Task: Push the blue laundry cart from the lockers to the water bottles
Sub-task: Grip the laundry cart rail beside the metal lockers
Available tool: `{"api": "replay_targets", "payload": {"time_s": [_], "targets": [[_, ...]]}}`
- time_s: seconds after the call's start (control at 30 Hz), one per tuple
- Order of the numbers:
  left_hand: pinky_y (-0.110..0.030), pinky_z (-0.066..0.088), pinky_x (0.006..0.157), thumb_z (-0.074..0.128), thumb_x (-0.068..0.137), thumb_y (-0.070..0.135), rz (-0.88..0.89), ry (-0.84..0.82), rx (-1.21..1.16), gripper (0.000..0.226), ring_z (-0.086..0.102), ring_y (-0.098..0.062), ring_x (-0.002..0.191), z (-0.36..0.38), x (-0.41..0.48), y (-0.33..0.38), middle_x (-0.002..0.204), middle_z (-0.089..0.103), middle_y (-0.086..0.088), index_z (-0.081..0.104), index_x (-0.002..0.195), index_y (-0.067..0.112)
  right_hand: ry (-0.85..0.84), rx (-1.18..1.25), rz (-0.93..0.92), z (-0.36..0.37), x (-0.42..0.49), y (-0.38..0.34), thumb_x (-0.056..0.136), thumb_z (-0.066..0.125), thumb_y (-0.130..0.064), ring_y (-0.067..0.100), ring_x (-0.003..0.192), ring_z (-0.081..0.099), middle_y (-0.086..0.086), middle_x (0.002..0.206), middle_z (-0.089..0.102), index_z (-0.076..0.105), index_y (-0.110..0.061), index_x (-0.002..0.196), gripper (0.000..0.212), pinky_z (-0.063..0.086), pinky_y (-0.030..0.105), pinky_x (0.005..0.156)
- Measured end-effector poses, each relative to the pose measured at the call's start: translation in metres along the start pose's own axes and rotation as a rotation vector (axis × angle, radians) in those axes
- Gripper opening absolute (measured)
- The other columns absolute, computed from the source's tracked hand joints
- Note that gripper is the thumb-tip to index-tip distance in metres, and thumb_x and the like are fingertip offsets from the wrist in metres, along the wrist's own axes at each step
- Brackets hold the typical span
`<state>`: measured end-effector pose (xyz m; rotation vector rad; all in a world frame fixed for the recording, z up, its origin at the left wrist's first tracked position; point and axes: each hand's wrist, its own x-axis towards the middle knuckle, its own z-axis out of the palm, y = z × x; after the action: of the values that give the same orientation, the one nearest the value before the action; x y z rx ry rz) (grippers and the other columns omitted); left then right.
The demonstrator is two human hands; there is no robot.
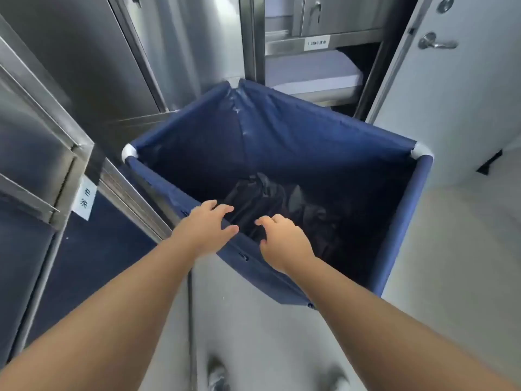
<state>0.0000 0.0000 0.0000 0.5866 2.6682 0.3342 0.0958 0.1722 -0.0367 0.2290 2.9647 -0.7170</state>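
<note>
Reaching over the near rim of the blue laundry cart [324, 131], the left hand [207, 225] and right hand [282, 244] hover with fingers spread and curled, neither yet closed on the rim. Judging by this, the push has barely begun: the cart stands just beside the steel lockers [70, 80], and no water bottles are in view. Its long axis seems to run from the lockers toward the white door [456, 94], 1 corner pointing away from the person.

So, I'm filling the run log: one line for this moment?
left hand open | right hand open | both above blue laundry cart near rim
</note>
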Motion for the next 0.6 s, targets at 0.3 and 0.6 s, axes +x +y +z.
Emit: {"api": "replay_targets", "payload": {"time_s": [0.3,0.6], "targets": [[-0.049,0.049,0.099,0.049,0.103,0.031,0.039,-0.13,0.147,0.049,0.04,-0.027,0.138,0.026,0.036,-0.048,0.162,0.029,0.002,0.039,0.151,0.03,-0.178,-0.111,0.191,0.067,0.024,-0.006,0.099,0.058,-0.032,0.029,0.115,0.054,0.005,0.129,0.054,0.04,-0.021,0.144,0.049,0.045,0.039,0.09],[-0.049,0.041,0.112,0.05,0.105,0.025,0.091,-0.122,0.202,0.056,0.004,-0.022,0.155,0.059,0.053,-0.049,0.169,0.013,0.0,0.028,0.155,0.034,-0.242,-0.118,0.315,0.094,0.022,0.012,0.094,0.064,-0.014,0.024,0.1,0.052,0.0,0.11,0.052,0.045,-0.019,0.115,0.029,0.037,0.036,0.07]]}}
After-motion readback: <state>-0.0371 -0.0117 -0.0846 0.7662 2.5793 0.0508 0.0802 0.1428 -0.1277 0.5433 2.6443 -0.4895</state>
